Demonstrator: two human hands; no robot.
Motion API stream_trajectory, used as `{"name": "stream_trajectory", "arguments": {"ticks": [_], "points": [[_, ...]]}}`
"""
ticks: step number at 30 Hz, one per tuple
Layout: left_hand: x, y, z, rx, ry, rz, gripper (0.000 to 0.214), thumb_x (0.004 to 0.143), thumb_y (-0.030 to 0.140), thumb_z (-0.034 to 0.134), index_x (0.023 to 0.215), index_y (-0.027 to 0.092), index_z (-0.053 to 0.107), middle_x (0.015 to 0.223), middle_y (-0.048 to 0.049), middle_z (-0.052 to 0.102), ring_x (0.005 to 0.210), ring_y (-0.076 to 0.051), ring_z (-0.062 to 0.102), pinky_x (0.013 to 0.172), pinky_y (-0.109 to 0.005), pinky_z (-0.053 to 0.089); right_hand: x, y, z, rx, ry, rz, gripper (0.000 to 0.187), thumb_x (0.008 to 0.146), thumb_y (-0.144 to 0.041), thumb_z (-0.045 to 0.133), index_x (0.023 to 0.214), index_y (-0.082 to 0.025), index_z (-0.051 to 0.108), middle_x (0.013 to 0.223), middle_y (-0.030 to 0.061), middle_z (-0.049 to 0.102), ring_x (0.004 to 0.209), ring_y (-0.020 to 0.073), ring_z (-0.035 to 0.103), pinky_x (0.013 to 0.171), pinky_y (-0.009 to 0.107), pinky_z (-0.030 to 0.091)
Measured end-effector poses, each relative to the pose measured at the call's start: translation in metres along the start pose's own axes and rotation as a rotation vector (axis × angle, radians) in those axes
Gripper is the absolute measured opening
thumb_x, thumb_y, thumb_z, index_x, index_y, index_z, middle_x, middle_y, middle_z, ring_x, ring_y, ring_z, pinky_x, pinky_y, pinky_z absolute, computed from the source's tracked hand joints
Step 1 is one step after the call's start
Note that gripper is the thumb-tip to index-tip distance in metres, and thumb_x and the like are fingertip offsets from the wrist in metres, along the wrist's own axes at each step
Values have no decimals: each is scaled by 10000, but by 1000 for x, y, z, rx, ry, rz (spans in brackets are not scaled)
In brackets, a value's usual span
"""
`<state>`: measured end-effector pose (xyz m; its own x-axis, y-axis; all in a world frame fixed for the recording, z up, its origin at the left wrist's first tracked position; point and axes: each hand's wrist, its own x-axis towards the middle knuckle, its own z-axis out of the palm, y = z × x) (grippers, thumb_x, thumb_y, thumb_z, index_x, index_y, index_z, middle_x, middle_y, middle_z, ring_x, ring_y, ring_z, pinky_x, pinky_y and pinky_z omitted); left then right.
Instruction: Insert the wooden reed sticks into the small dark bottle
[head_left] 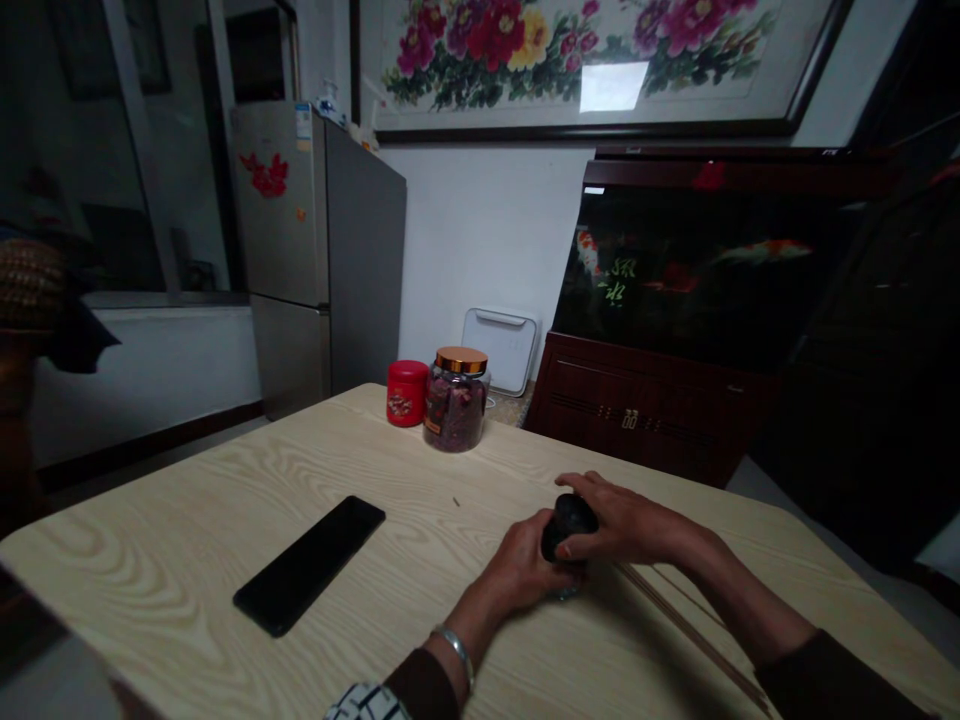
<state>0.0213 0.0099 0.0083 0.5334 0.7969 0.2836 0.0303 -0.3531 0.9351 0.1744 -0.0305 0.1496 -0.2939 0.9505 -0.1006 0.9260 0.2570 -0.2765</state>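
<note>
A small container with a round black top (576,514) is between my hands, just above or on the table. My left hand (517,565) is wrapped round its lower part, where a bit of clear glass or plastic shows beneath. From the right and above, my right hand (630,522) curls its fingers and thumb round the black top. The container's body is mostly hidden by my fingers. Thin brown sticks (694,637) lie on the table under my right forearm.
A black smartphone-like slab (311,565) lies on the wooden table (172,530) at left. A red canister (407,393) and a copper-lidded jar of dark dried pieces (454,405) stand at the far edge. Beyond are a fridge (364,250) and a fish tank (690,260).
</note>
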Motion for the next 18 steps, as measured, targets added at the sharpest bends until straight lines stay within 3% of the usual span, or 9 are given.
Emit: {"name": "stream_trajectory", "arguments": {"ticks": [3,7,11,14,18], "points": [[-1,0,0,-24,1,-12,612,582,283,826,1145,147,631,980,-36,685,878,-210,599,742,-262,460,2,1,0,-45,34,-16,474,742,-350,670,1184,-186,615,1109,118,664,1014,281,618,910,401,455],[-2,3,-2,30,10,8,600,592,344,845,1128,156,653,959,-40,684,882,-220,603,734,-272,457,-1,8,-17,141,80,-147,493,699,-188,642,1185,-210,556,1140,67,634,1024,229,604,902,348,463],[-3,7,-3,64,18,0,657,585,395,866,1161,167,647,977,-57,695,900,-235,619,757,-294,460,-19,16,-26,441,196,-129,443,763,-269,655,1159,-232,459,1023,30,611,938,206,613,841,349,500],[-4,7,-3,61,19,-3,647,592,384,857,1167,176,645,995,-59,700,912,-239,626,768,-297,467,-42,20,4,610,317,-66,403,806,-381,656,1126,-242,455,1027,50,611,962,224,612,843,368,511],[-2,3,-1,59,26,9,656,595,384,846,1185,185,638,1009,-52,703,928,-239,630,800,-299,474,-70,21,83,676,455,35,365,763,-404,694,1019,-261,475,1000,52,616,936,239,625,828,380,521]]}}
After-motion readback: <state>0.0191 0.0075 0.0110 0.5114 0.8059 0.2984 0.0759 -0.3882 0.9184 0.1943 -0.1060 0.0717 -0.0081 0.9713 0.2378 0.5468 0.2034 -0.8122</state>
